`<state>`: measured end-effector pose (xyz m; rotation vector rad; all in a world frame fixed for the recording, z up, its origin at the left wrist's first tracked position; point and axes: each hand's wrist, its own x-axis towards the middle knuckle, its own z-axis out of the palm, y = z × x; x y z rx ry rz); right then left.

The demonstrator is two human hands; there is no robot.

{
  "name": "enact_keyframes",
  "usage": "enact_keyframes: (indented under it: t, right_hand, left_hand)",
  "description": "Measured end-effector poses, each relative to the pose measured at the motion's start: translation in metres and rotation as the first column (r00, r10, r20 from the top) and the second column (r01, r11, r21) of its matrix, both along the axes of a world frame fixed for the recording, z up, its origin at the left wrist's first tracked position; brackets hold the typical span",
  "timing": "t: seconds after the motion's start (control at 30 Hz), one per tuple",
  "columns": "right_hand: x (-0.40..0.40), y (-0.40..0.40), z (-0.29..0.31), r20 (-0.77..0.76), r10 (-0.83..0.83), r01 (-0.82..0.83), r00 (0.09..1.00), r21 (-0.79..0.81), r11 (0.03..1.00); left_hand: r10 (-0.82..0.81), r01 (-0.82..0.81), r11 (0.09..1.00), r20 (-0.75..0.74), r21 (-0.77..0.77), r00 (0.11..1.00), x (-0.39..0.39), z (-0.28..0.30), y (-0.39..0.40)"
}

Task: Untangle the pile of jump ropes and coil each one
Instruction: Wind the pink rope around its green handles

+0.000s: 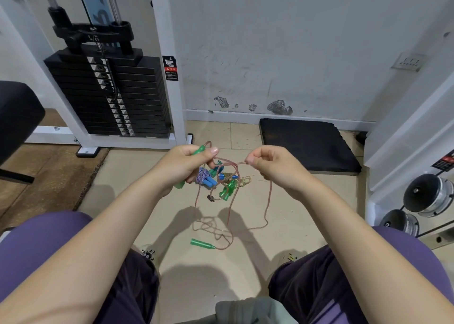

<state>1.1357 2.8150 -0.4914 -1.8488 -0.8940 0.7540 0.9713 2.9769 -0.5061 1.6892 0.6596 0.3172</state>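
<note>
My left hand [183, 165] grips a green handle [199, 150] of a pinkish-brown jump rope [269, 195], held above the floor. My right hand [267, 162] pinches a strand of that same rope between thumb and fingers. The rope hangs in loops down to the tiled floor, where its other green handle [202, 244] lies. Below and beyond my hands sits a tangled pile of ropes [221, 181] with blue handles, green handles and a blue-white braided cord.
A black weight stack [110, 95] in a white frame stands at the left. A black mat [307, 144] lies by the wall. Dumbbells [427, 195] rest at the right. A black seat pad [17, 117] is at the far left. My knees flank the floor.
</note>
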Motion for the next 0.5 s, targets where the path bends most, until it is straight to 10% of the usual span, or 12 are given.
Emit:
enact_keyframes:
  t: [0.5]
  right_hand:
    - [-0.005, 0.005, -0.001, -0.017, -0.029, 0.029, 0.999, 0.036, 0.999]
  left_hand:
    - [0.008, 0.017, 0.986, 0.144, -0.166, 0.989, -0.002, -0.004, 0.010]
